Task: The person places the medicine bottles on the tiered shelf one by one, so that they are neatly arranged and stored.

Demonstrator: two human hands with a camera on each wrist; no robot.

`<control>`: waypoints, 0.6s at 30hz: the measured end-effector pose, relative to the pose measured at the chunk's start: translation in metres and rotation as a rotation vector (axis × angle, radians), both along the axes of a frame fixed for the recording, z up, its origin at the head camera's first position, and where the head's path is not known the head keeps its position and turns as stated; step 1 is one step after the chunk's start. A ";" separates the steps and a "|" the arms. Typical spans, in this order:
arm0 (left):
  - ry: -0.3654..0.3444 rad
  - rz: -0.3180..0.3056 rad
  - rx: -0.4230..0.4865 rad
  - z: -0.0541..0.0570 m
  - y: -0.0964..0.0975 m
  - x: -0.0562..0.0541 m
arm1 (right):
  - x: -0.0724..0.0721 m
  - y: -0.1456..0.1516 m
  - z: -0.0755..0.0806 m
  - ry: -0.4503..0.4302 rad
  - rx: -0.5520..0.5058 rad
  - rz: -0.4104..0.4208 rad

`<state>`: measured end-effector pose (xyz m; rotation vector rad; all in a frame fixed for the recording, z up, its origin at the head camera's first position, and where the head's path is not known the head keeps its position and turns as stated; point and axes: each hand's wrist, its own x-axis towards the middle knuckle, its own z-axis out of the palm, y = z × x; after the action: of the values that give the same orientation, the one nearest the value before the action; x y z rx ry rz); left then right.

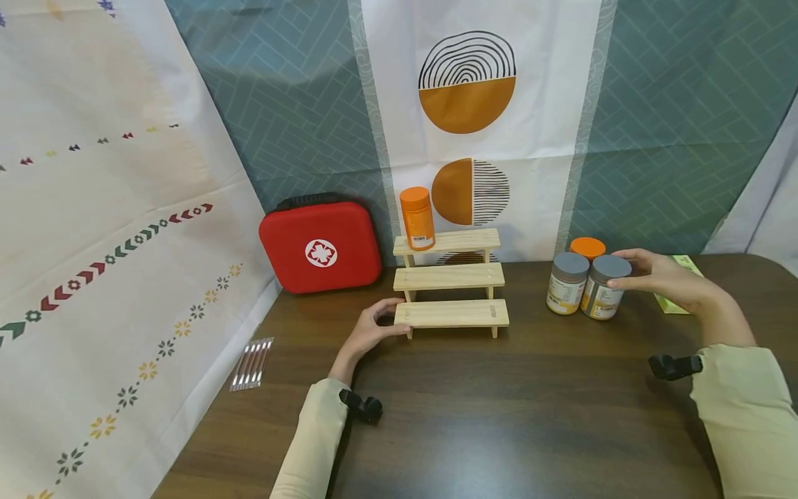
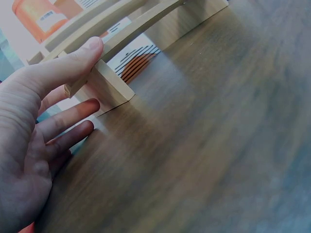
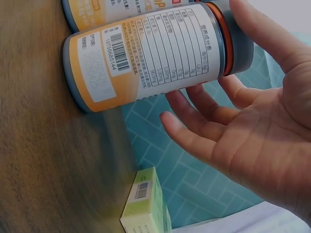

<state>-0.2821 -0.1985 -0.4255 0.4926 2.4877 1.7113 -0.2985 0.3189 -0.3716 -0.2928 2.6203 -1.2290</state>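
My left hand pinches the left end of the lowest step of a three-tier wooden display rack, thumb on top in the left wrist view. An orange bottle stands upright on the rack's top step, at its left end. Over on the right, my right hand grips a grey-lidded supplement bottle near its lid, thumb on the front side and fingers behind. The printed label of this bottle faces the right wrist camera. Touching close on its left is a second grey-lidded bottle, with an orange-lidded bottle mostly hidden behind both.
A red first-aid case leans against the backdrop left of the rack. Near the table's left edge lies a clear pack of swabs. A green box sits behind my right hand. Patterned cloth hangs along the back and left.
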 end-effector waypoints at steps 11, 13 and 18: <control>0.005 -0.005 -0.010 0.000 0.001 0.001 | 0.000 -0.001 0.000 0.035 0.036 -0.014; 0.005 -0.006 -0.008 0.000 0.000 0.001 | 0.000 -0.001 0.001 0.041 0.037 -0.012; -0.003 -0.006 -0.009 0.000 0.000 0.000 | -0.001 -0.001 0.000 0.049 0.040 -0.013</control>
<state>-0.2818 -0.1988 -0.4254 0.4962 2.4880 1.6964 -0.2993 0.3177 -0.3714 -0.3032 2.6889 -1.1857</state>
